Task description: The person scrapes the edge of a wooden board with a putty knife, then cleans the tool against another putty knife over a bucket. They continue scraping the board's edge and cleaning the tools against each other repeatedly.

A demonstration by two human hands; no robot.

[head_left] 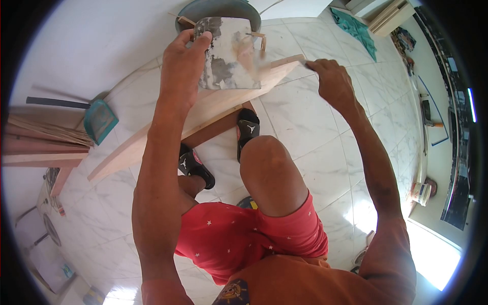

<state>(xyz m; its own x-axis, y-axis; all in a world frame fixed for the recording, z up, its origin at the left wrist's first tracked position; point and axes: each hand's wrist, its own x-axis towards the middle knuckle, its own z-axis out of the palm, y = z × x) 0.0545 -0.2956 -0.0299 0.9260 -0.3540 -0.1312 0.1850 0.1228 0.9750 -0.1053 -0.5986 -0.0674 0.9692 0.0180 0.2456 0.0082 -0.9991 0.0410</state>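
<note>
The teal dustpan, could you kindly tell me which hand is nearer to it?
Left. The left hand, gripping the stained board, is to the right of the dustpan; the right hand is much farther right, by the wooden plank's end.

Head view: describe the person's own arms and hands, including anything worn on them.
The left hand and right hand are bare: no gloves, rings or watches show. The forearms are uncovered too; the short sleeves are orange.
</note>
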